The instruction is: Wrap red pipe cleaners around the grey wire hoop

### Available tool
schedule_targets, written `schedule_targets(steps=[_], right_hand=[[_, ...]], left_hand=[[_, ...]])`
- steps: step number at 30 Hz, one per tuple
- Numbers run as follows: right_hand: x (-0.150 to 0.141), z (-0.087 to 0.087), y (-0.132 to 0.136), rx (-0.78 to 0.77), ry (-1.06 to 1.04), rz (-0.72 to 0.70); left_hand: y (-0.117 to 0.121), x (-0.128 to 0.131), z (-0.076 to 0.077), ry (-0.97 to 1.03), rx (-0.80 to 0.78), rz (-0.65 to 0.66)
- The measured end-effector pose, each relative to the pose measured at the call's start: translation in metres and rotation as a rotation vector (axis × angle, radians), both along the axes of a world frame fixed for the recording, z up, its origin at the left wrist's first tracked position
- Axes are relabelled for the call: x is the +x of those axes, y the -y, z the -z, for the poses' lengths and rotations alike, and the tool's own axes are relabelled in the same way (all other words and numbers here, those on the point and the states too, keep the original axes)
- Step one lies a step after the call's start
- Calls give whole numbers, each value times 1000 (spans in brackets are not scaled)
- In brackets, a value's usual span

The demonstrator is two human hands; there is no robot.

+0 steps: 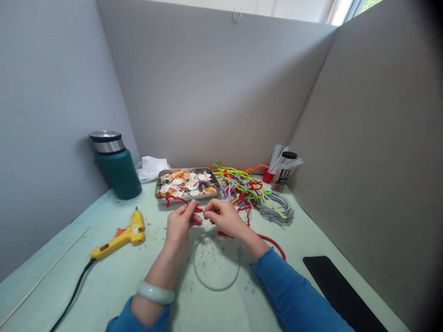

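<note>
A strand of red yarn (176, 198) is stretched between my two hands above the middle of the table. My left hand (180, 223) pinches it between thumb and fingers, and its loose end trails off to the left over the tray's near rim. Close beside it, my right hand (223, 216) has its fingertips closed on the yarn's other part. Just what lies between those fingertips is partly hidden. On the table below my hands rests a thin grey wire ring (216, 289). A thicker red cord (275, 242) curves out from behind my right forearm.
Behind my hands stands a metal tray (187, 199) of shells (185, 182). Right of it lie colourful yarn pieces (238, 182), coiled grey wire (277, 210) and a jar (284, 173). A yellow glue gun (121, 235), a stick (44, 275) and a green bottle (119, 173) are left; a black slab (342, 293) is right.
</note>
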State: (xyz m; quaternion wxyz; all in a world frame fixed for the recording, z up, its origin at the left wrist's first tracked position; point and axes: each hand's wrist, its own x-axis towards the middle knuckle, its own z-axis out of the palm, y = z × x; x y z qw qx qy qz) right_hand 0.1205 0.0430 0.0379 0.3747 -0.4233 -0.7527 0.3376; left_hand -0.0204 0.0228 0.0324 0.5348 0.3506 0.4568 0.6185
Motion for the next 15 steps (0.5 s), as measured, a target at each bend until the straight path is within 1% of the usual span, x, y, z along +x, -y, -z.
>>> schedule_targets(steps=[2, 3, 6, 8, 11, 15], right_hand=[[-1, 1, 0, -51, -19, -19], [-1, 1, 0, -45, -21, -22], [-2, -2, 2, 45, -5, 0], [-3, -3, 3, 92, -16, 19], [-4, -1, 2, 115, -68, 48], [-5, 4, 0, 118, -119, 119]], left_hand=[[0, 0, -1, 2, -11, 5], [0, 0, -1, -19, -13, -4], [-1, 0, 0, -95, -7, -40], [-1, 0, 0, -89, 1, -34], [0, 2, -1, -11, 9, 59], [3, 5, -1, 81, -17, 246]])
